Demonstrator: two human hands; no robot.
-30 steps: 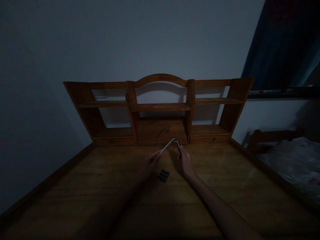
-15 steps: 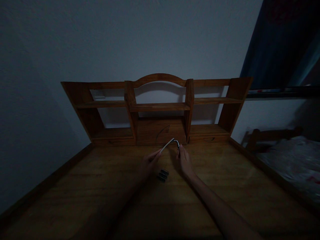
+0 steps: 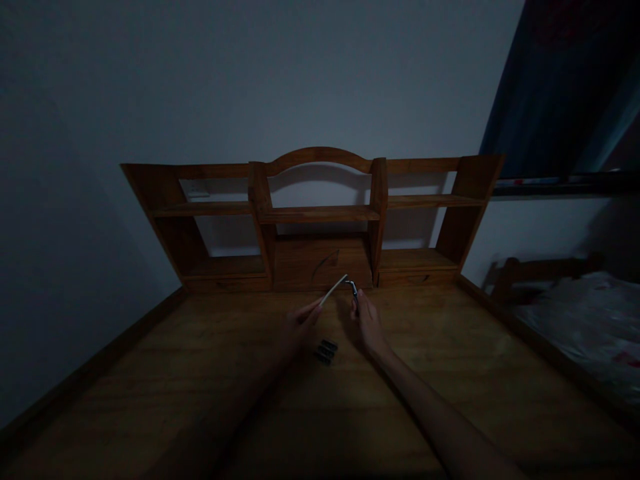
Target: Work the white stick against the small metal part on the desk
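Note:
My left hand (image 3: 300, 323) is closed, pinching the lower end of a thin white strip (image 3: 333, 290), perhaps a flat piece seen edge-on. It slants up and to the right above the desk. Wrapped in my right hand (image 3: 369, 321) is a bent metal tool (image 3: 353, 288), shiny at the crook, its grip hidden by the fingers. The tool's tip points left and lies close to the strip's upper end; whether they touch I cannot tell. Below and between my hands, three small dark oblong pieces (image 3: 327, 351) lie side by side on the desk.
The wooden desk (image 3: 440, 373) has raised side edges. A wooden shelf unit (image 3: 320, 215) with small drawers stands along its back, against the wall. To the right are a dark curtain (image 3: 550, 87) and a pale plastic-looking heap (image 3: 585, 320). The room is dim.
Both hands stay nearly in place, still holding the strip and the tool. The strip and tool have shifted very slightly left. The dark pieces lie as before.

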